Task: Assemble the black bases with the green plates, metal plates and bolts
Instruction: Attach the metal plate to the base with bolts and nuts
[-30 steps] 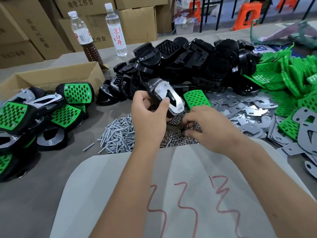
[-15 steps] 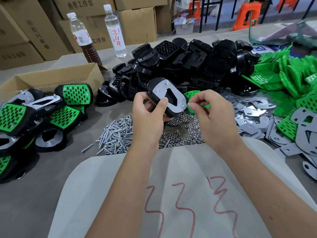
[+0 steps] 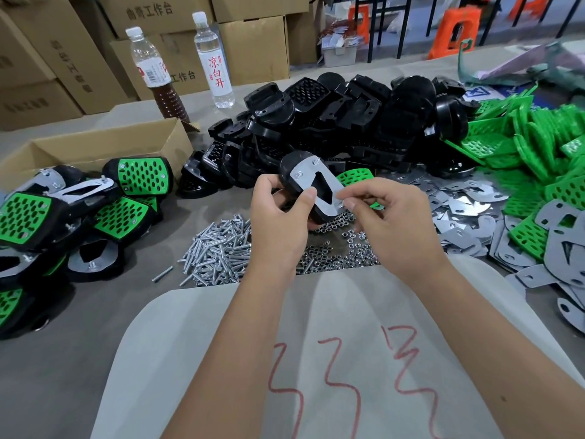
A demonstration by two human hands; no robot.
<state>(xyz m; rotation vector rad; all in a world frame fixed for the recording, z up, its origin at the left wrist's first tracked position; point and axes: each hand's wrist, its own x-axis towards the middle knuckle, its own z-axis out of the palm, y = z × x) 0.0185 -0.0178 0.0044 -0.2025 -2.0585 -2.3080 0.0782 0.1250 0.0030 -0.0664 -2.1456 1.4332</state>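
We see a grey worktop [image 3: 95,327] running across the frame. Behind it, at the upper left, brown cardboard boxes [image 3: 253,42] stand stacked, some printed with characters. At the upper right, orange plastic stools [image 3: 456,30] and dark metal legs [image 3: 402,23] stand on a pale floor [image 3: 421,42] under even light.

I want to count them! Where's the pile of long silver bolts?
The bolts lie on the table just left of the left hand, between the finished green-and-black pieces and the nuts.
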